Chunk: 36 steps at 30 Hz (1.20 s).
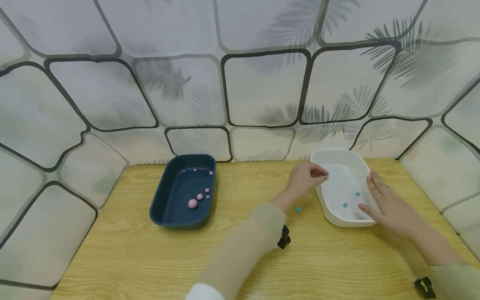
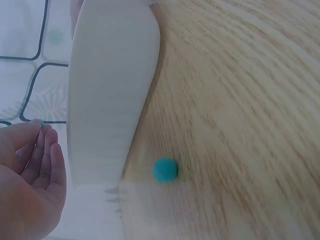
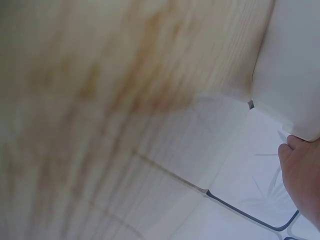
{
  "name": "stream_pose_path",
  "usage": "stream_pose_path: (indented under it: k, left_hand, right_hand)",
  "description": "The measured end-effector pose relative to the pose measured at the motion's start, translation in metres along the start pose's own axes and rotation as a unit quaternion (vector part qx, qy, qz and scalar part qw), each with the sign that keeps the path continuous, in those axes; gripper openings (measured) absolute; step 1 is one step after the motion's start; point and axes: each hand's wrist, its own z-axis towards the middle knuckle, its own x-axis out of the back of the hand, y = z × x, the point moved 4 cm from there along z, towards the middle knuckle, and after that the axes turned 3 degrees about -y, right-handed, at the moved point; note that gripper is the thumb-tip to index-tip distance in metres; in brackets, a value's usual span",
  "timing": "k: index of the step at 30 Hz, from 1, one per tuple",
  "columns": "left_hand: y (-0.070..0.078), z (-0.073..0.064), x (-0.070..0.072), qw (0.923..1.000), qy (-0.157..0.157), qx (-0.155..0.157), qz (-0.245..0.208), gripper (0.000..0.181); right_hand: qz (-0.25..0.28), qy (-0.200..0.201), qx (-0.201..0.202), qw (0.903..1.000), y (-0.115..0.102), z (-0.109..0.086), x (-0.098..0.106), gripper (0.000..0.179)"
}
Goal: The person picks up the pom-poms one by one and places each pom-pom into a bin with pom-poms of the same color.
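Note:
My left hand [image 1: 304, 180] pinches a tiny teal ball [image 2: 42, 123] between thumb and fingertips, at the left rim of a white tray [image 1: 325, 208]. Two teal balls lie inside that tray, one teal ball [image 1: 358, 194] toward the right and another [image 1: 345, 205] nearer the front. Outside it, a larger teal ball [image 2: 165, 170] sits on the wooden table, below the left hand. My right hand [image 1: 395, 210] rests along the tray's right rim, its fingers straight and its thumb reaching over the edge.
To the left stands a dark blue tray [image 1: 176, 214] with several pink balls in it, the biggest pink ball [image 1: 192, 203] toward the front. A patterned wall covering [image 1: 262, 91] closes off the back and sides of the wooden table [image 1: 150, 258].

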Motion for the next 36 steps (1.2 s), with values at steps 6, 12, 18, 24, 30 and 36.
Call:
stream_pose_path:
  k: [6, 12, 18, 24, 30, 36]
  left_hand:
    - [0.004, 0.001, -0.008, 0.9999, -0.003, 0.01, -0.002, 0.01]
    - [0.003, 0.002, -0.015, 0.9995, 0.005, 0.022, 0.021, 0.01]
    - [0.002, 0.002, -0.017, 0.9993, 0.021, 0.027, 0.013, 0.011]
    - [0.003, 0.002, -0.017, 0.9989, 0.029, 0.038, -0.002, 0.012]
    - [0.001, 0.001, -0.018, 0.9982, 0.037, 0.042, -0.022, 0.011]
    - [0.001, 0.001, -0.017, 0.9979, 0.041, 0.043, -0.025, 0.011]
  right_hand:
    - [0.002, 0.001, 0.001, 1.0, 0.001, 0.0, 0.0, 0.087]
    - [0.004, 0.0, 0.001, 1.0, 0.0, 0.0, 0.0, 0.087]
    - [0.002, 0.0, -0.001, 1.0, 0.001, 0.0, 0.0, 0.087]
    - [-0.001, 0.0, 0.0, 1.0, 0.001, 0.0, -0.001, 0.088]
    - [0.0, -0.004, -0.002, 1.0, 0.002, 0.0, -0.002, 0.088]
    - [0.005, -0.003, -0.001, 1.0, 0.001, 0.0, 0.0, 0.088]
